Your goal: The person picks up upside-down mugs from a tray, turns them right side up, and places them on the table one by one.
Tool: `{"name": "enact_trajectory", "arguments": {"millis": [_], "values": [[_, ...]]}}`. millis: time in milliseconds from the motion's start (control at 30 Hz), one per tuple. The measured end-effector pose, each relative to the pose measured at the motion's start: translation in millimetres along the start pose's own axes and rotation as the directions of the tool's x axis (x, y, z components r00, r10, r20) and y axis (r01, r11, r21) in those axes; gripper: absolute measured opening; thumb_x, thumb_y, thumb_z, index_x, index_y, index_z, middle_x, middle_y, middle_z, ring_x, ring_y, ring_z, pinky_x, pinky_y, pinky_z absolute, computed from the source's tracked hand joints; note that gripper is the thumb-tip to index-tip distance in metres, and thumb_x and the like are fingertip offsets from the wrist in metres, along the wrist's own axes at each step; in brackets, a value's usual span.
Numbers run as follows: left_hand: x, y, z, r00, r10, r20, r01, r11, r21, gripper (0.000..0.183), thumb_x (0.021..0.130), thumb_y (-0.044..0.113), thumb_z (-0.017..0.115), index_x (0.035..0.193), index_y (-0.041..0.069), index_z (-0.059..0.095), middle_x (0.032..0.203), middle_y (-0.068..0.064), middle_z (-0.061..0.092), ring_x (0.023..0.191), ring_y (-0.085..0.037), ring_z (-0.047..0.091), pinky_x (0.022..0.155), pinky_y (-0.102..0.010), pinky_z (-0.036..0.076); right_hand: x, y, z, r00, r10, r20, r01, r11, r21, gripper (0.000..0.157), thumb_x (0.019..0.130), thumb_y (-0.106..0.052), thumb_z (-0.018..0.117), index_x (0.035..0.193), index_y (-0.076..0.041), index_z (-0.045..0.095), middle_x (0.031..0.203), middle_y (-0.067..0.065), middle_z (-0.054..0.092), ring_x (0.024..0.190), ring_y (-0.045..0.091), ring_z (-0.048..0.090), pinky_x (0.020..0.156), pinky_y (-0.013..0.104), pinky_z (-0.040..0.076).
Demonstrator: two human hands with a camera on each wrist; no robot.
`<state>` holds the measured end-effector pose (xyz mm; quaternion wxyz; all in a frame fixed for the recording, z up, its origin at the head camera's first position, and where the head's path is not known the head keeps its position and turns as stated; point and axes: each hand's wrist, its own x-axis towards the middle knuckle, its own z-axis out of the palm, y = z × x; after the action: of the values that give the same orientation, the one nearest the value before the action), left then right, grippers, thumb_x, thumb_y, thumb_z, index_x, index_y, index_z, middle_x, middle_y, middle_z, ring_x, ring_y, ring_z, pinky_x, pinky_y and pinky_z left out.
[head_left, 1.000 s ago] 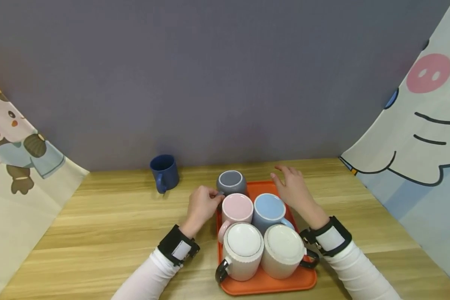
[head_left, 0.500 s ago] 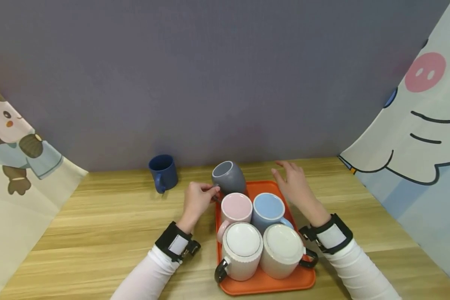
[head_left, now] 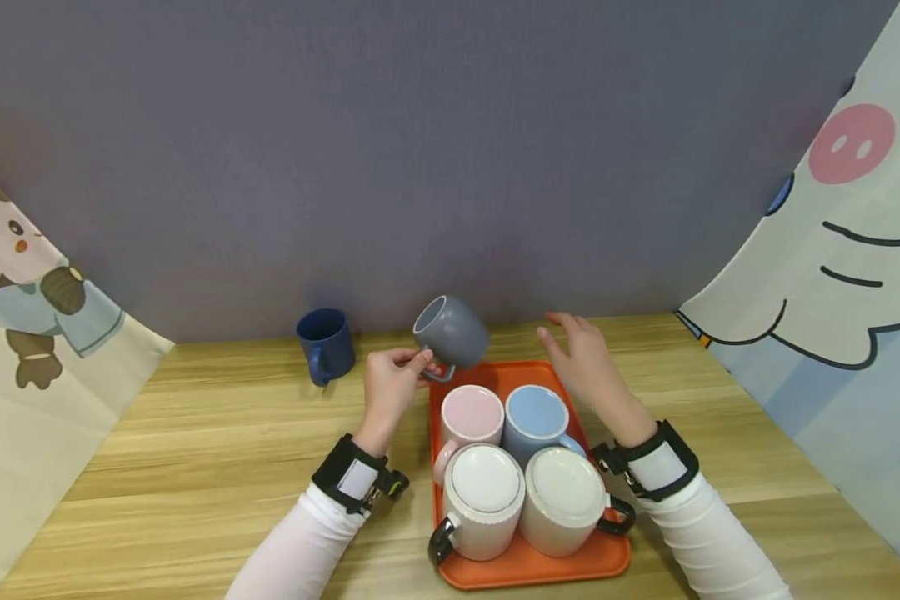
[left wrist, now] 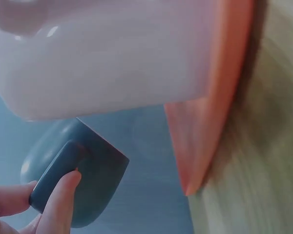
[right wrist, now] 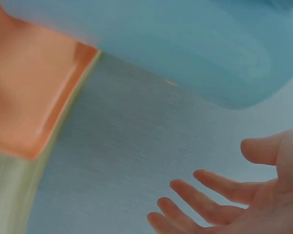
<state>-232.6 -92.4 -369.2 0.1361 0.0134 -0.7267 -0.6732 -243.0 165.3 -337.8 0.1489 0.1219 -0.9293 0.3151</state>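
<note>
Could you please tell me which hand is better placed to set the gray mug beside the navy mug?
Probably the left hand: it pinches the gray mug by its handle and is nearer the navy mug. The right hand holds nothing and is farther off, toward the right of the tray.

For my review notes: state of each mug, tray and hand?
Grey rounded ceramic mug: raised, tilted
Navy cylindrical ceramic mug: upright
Pink cylindrical ceramic mug: inverted
Light blue cylindrical ceramic mug: inverted
White black-handled ceramic mug: inverted
Cream black-handled ceramic mug: inverted
Orange rectangular tray: bearing four mugs
Left hand: pinching grey handle
Right hand: open, empty
</note>
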Motion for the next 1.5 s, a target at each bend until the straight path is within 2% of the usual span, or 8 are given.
{"name": "enact_trajectory", "arguments": {"millis": [167,400,533,667,900,1100,1233,1500], "values": [[3.4,9.7,2.1,1.0,-0.016,-0.011,0.015,0.995,-0.101,0.018,0.087,0.005,0.066,0.091,-0.013,0.069,0.079,-0.026,0.069,0.061,-0.018,0.069,0.057,-0.031,0.057,1,-5,-6.9,1.0,-0.01,-0.006,0.01,1.0,0.019,0.044,0.1,-0.027,0.046,0.132,0.003,0.049,0.129,0.027,0.052,0.12,0.045,0.047,0.1,0.057,0.037],[6.9,24.4,5.4,1.0,-0.006,-0.029,-0.001,0.976,-0.217,0.02,0.089,0.006,0.064,0.093,-0.013,0.068,0.078,-0.022,0.07,0.066,-0.02,0.07,0.068,-0.042,0.057,3,-12,-12.8,1.0,-0.005,-0.009,0.005,0.998,0.059,0.045,0.1,-0.031,0.045,0.132,0.001,0.05,0.127,0.023,0.056,0.117,0.04,0.053,0.096,0.052,0.044],[8.1,33.3,7.9,0.999,0.001,-0.047,-0.014,0.964,-0.267,0.02,0.089,0.006,0.065,0.093,-0.013,0.068,0.076,-0.019,0.07,0.067,-0.021,0.07,0.067,-0.039,0.058,3,-17,-16.0,0.999,-0.021,-0.028,0.023,0.998,0.065,0.042,0.1,-0.03,0.047,0.129,0.0,0.054,0.122,0.022,0.061,0.114,0.038,0.056,0.096,0.051,0.044],[9.1,40.6,9.6,0.998,0.018,-0.058,-0.035,0.953,-0.301,0.02,0.089,0.007,0.065,0.092,-0.012,0.069,0.076,-0.018,0.069,0.068,-0.022,0.071,0.066,-0.036,0.057,4,-22,-20.3,0.998,-0.033,-0.048,0.036,0.998,0.059,0.04,0.1,-0.029,0.047,0.126,-0.001,0.057,0.117,0.02,0.064,0.109,0.037,0.059,0.092,0.051,0.046],[10.0,49.2,12.2,0.997,0.031,-0.066,-0.054,0.927,-0.371,0.022,0.089,0.006,0.064,0.094,-0.015,0.067,0.073,-0.015,0.069,0.068,-0.024,0.071,0.068,-0.04,0.057,2,-27,-26.8,0.998,-0.037,-0.056,0.04,0.997,0.06,0.04,0.1,-0.031,0.047,0.125,-0.002,0.058,0.111,0.018,0.067,0.103,0.034,0.061,0.089,0.049,0.048],[10.8,55.7,14.2,0.997,0.03,-0.073,-0.059,0.897,-0.437,0.023,0.088,0.006,0.065,0.095,-0.016,0.065,0.072,-0.012,0.069,0.068,-0.023,0.071,0.066,-0.036,0.057,4,-32,-29.3,0.99,-0.074,-0.122,0.081,0.995,0.056,0.036,0.098,-0.03,0.051,0.121,-0.003,0.062,0.105,0.016,0.069,0.094,0.032,0.063,0.083,0.048,0.049],[12.6,59.2,16.7,0.996,0.03,-0.079,-0.063,0.884,-0.463,0.022,0.088,0.005,0.065,0.093,-0.016,0.065,0.071,-0.011,0.069,0.067,-0.022,0.071,0.064,-0.034,0.058,6,-37,-30.9,0.987,-0.089,-0.136,0.099,0.993,0.064,0.036,0.097,-0.032,0.053,0.119,-0.005,0.063,0.104,0.014,0.07,0.091,0.03,0.064,0.081,0.046,0.05],[12.8,69.2,25.2,0.997,0.05,-0.066,-0.076,0.873,-0.481,0.022,0.09,0.005,0.062,0.09,-0.016,0.064,0.069,-0.01,0.067,0.066,-0.021,0.07,0.066,-0.035,0.058,7,-52,-31.8,0.987,-0.098,-0.126,0.114,0.986,0.121,0.034,0.096,-0.028,0.056,0.117,-0.003,0.064,0.102,0.013,0.071,0.092,0.028,0.066,0.083,0.044,0.052]]}}
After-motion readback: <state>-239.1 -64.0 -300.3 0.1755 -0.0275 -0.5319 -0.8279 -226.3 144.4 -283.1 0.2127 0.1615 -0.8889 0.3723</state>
